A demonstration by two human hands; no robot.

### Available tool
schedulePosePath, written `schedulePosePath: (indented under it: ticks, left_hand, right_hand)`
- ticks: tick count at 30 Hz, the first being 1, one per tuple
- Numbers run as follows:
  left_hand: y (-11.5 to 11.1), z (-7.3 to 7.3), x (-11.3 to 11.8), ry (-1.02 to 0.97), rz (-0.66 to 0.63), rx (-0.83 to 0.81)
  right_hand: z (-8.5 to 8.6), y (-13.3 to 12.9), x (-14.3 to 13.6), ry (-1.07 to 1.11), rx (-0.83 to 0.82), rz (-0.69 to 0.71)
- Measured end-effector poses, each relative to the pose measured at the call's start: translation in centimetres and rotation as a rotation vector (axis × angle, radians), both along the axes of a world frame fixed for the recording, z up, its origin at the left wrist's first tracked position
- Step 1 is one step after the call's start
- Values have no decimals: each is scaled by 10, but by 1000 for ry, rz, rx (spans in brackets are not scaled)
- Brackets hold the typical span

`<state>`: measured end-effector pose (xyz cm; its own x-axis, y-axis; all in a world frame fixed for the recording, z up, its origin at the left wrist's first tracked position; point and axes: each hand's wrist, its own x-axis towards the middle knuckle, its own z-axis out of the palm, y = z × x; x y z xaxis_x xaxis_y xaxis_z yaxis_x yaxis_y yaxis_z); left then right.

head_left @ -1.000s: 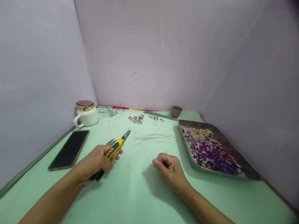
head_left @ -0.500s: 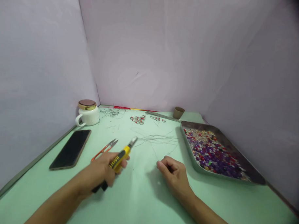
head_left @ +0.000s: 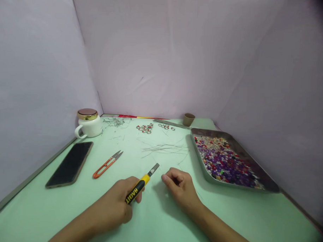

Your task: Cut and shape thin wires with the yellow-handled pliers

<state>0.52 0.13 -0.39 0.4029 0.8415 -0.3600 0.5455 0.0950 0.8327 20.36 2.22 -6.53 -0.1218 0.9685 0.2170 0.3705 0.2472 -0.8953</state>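
My left hand (head_left: 121,200) is closed around pliers (head_left: 140,187) with yellow and black handles, seen edge-on. Their metal jaws point up and right, a short way from the fingertips of my right hand (head_left: 181,187). That hand is closed in a pinch, and a very thin wire (head_left: 160,167) shows faintly at its fingertips. Beyond both hands, several loose thin wires (head_left: 166,148) lie on the green table. Orange thread snips (head_left: 107,165) rest to the left of my left hand.
A metal tray (head_left: 236,143) of mixed beads stands at the right. At the left are a phone (head_left: 70,163) and a lidded white mug (head_left: 91,127). Farther back lie red-and-silver beaded pieces (head_left: 145,128), wire scraps (head_left: 115,122), straight wires (head_left: 172,124) and a small brown cup (head_left: 188,119).
My left hand has brought the pliers right and nearer to me, close to my right fingertips, uncovering the snips. The right hand keeps its pinch. The view has shifted slightly.
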Motion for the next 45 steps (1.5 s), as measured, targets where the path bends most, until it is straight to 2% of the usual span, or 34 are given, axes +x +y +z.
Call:
schedulePosePath:
  ticks: [5, 12, 13, 15, 17, 18, 20, 23, 26, 30, 32, 37, 45]
  left_hand:
    - [10, -3, -14, -123, 107, -84]
    - [18, 3, -24, -200, 222, -164]
    - [21, 3, -28, -233, 271, -170]
    - [31, 3, -44, -313, 463, -131]
    - [42, 3, -65, -389, 841, 51]
    - [47, 3, -76, -387, 921, 122]
    - [52, 5, -92, -385, 976, 162]
    - [45, 8, -88, -441, 843, 125]
    - [29, 9, -61, -433, 536, 26]
    - [11, 7, -24, -300, 237, -66]
    - [5, 5, -14, -244, 142, -88]
    - [-1, 5, -4, -62, 48, -35]
    - [-6, 10, 0, -50, -17, -39]
  right_hand:
    - [1, 3, 0, 7, 2, 10]
    - [3, 1, 1, -36, 77, -8]
    - [3, -1, 1, -47, 101, -5]
    - [2, -2, 2, -70, 149, 7]
    - [1, -4, 2, -86, 182, 11]
    - [1, -4, 2, -94, 188, 9]
    - [-1, -4, 2, -109, 199, -8]
    - [-2, -3, 2, -122, 228, -70]
    - [-3, -2, 2, -132, 254, -102]
    - [-4, -1, 3, -152, 263, -92]
    - [-4, -1, 3, -160, 263, -92]
    - [-3, -3, 2, -189, 276, -72]
    - [-3, -4, 2, -195, 268, -44]
